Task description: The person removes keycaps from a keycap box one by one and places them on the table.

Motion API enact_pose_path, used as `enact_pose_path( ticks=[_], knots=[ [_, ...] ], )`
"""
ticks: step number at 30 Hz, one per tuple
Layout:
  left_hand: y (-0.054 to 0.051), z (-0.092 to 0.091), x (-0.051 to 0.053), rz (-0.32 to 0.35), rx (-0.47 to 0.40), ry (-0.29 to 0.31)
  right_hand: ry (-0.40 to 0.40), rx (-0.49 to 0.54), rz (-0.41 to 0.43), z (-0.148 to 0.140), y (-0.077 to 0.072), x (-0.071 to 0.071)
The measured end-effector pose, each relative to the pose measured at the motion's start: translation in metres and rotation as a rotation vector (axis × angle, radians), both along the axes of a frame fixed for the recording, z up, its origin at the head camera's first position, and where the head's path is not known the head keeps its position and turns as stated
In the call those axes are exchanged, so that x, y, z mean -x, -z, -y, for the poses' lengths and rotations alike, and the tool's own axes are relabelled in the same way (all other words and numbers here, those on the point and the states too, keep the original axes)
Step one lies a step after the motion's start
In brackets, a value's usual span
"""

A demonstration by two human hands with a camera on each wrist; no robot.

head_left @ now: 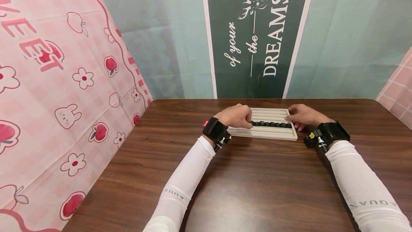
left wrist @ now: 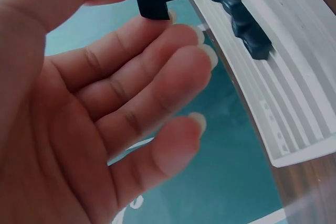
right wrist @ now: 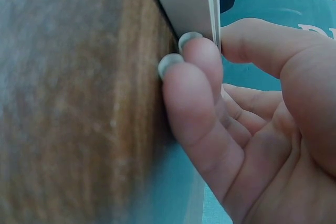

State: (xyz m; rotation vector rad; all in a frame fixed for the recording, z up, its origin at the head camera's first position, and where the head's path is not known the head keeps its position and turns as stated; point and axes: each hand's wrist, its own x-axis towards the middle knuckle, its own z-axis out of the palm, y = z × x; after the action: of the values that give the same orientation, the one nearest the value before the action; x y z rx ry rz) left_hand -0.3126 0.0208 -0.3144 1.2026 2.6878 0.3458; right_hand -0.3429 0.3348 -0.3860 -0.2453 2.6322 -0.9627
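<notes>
A cream-white slotted tray (head_left: 267, 133) lies on the table, with a row of black keycaps (head_left: 271, 124) seated along one of its grooves. Over the tray's left part, my left hand (head_left: 236, 116) pinches a single black keycap (left wrist: 153, 1) between thumb and index finger, its small prongs facing the tray. The other left fingers are spread, apart from the tray in the left wrist view. My right hand (head_left: 304, 115) grips the tray's right end, thumb on top and fingertips (right wrist: 197, 59) against the side. Some of the row is hidden behind the left hand.
The brown wooden table (head_left: 244, 182) reaches a teal and dark green cloth (head_left: 251, 85) hanging behind its far edge. To the left hangs a pink patterned cloth (head_left: 80, 117). Each wrist wears a black strap with a small camera device (head_left: 217, 131).
</notes>
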Motion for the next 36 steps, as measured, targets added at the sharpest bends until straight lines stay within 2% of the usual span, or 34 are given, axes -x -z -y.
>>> enact_pose_path(
  ticks=[6, 11, 16, 21, 24, 36],
  knots=[
    [-0.007, -0.01, -0.014, -0.049, -0.011, 0.029, -0.007, -0.001, -0.004, 0.0, 0.0, 0.001],
    [-0.012, -0.019, -0.025, -0.116, -0.046, 0.076, -0.002, 0.001, -0.014, 0.004, -0.003, -0.001],
    [-0.011, -0.03, -0.032, -0.164, -0.068, 0.116, 0.002, 0.001, -0.015, 0.006, -0.004, 0.0],
    [0.0, -0.05, -0.033, -0.237, -0.08, 0.19, 0.02, 0.002, -0.021, 0.004, -0.002, -0.002],
    [0.008, -0.061, -0.032, -0.26, -0.078, 0.214, 0.012, 0.006, -0.022, 0.004, -0.002, -0.003],
    [0.034, -0.098, -0.026, -0.276, -0.033, 0.217, -0.001, 0.011, -0.031, 0.001, -0.002, -0.002]
  ],
)
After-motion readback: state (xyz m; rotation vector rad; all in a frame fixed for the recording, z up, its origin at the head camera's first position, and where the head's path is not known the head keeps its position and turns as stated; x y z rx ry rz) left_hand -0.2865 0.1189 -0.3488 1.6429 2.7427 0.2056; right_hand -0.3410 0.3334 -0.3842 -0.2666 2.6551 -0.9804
